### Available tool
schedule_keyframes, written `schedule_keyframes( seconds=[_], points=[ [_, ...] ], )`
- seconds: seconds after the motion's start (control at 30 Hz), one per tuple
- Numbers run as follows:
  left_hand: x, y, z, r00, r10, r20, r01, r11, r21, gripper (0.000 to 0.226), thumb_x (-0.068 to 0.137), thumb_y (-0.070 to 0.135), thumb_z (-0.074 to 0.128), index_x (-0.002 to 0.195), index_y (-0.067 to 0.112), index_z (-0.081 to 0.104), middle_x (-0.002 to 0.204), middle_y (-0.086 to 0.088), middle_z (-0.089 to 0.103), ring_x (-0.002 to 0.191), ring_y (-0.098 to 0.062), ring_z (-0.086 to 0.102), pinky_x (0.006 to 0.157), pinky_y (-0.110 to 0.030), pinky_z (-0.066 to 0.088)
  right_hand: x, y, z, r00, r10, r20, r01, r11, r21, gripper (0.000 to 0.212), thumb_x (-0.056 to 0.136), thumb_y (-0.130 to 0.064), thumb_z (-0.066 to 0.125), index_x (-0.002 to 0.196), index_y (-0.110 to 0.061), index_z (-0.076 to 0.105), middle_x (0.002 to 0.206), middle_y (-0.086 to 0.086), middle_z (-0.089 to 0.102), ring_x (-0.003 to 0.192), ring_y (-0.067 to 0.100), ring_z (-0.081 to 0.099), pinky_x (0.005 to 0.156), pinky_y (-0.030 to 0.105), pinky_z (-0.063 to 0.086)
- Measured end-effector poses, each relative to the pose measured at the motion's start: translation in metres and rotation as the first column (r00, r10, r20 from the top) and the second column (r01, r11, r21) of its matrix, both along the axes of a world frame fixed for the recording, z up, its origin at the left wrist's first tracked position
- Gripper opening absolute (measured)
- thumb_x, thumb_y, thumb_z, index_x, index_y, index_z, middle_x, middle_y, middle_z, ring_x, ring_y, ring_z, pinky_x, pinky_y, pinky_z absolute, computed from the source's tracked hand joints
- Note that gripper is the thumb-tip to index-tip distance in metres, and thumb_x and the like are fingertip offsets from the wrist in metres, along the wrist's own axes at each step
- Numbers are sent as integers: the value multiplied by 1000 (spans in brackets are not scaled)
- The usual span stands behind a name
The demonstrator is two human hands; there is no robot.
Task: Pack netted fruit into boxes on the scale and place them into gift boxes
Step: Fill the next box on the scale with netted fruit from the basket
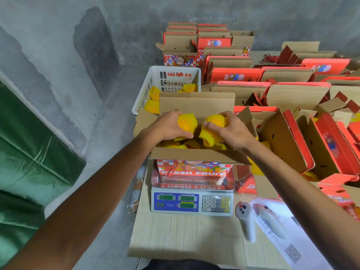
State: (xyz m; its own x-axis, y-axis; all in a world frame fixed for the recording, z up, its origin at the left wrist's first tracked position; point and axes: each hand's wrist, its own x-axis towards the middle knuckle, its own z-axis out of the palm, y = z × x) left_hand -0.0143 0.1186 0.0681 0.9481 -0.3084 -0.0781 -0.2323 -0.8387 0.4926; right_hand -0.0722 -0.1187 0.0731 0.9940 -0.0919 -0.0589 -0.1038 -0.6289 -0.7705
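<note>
Each grip is clamped on one netted fruit: the left hand (167, 124) curls round one (187, 123), the right hand (231, 129) round another (215, 121), both above the open box (194, 154) on the scale (191, 203). More netted fruit lies inside it. The pale wooden counter (175, 234) also carries two white controllers (245, 221) near right, one white basket (155, 82) far left and many red gift boxes (329, 141) at right. Grey concrete walls surround it.

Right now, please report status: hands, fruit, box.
Left hand grips netted fruit; right hand grips another. Both above open box on scale. Nothing blocking.
</note>
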Motion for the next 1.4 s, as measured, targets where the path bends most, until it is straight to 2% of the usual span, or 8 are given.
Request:
schedule_keyframes(
  seconds=[0.17,0.3,0.5,0.67,0.83,0.9,1.1,1.4],
  points=[
    [18,-11,-3,981,-191,35,165,917,363,94,69,52,90,145,14,49,138,-13,47,126,-33,52,100,-46,50,16,7,0,983,177,-44,-182,947,-263,78,79,-47,82,140,-20,42,132,11,55,113,28,54,92,40,47],
    [19,-9,-8,923,-376,85,273,792,546,84,72,54,87,138,13,54,134,-10,56,125,-31,54,97,-42,49,21,13,1,948,300,-103,-305,772,-557,80,78,-49,81,143,-26,40,137,12,49,123,38,48,101,46,40],
    [12,-5,-27,888,-453,79,287,681,674,76,80,44,83,138,6,51,138,-14,47,128,-29,46,98,-41,46,24,14,2,942,311,-125,-322,736,-595,78,79,-49,79,144,-31,41,132,16,47,122,40,47,102,46,38],
    [11,-2,-21,936,-341,83,218,752,621,83,79,52,82,144,9,50,138,-11,52,129,-31,51,101,-44,50,23,13,0,936,334,-110,-335,752,-567,83,77,-46,82,146,-33,37,134,15,49,123,40,46,103,46,37],
    [12,3,-2,956,-272,106,206,887,414,35,89,39,75,109,15,60,114,-8,64,95,-24,56,74,-36,46,26,14,-1,927,362,-99,-357,771,-528,103,76,-41,84,154,-29,19,149,15,47,125,39,43,102,47,38],
    [10,6,4,964,-250,86,206,915,347,28,90,37,73,108,19,62,104,-2,65,89,-21,55,72,-35,46,27,16,-2,922,374,-104,-369,764,-529,105,76,-38,85,155,-26,17,147,17,49,123,38,43,99,47,40],
    [4,14,11,968,-241,65,213,935,285,27,94,37,69,115,20,70,100,2,68,95,-23,63,79,-37,54,31,19,-7,876,469,-109,-416,622,-663,82,77,-40,82,144,-21,38,140,7,55,112,31,45,85,39,39],
    [-2,18,15,961,-275,5,266,935,233,13,97,21,60,103,20,72,100,3,68,93,-21,62,81,-36,53,39,24,-15,801,570,-183,-490,447,-749,75,83,-44,77,144,-24,37,143,2,51,119,27,43,85,36,39]
  ],
)
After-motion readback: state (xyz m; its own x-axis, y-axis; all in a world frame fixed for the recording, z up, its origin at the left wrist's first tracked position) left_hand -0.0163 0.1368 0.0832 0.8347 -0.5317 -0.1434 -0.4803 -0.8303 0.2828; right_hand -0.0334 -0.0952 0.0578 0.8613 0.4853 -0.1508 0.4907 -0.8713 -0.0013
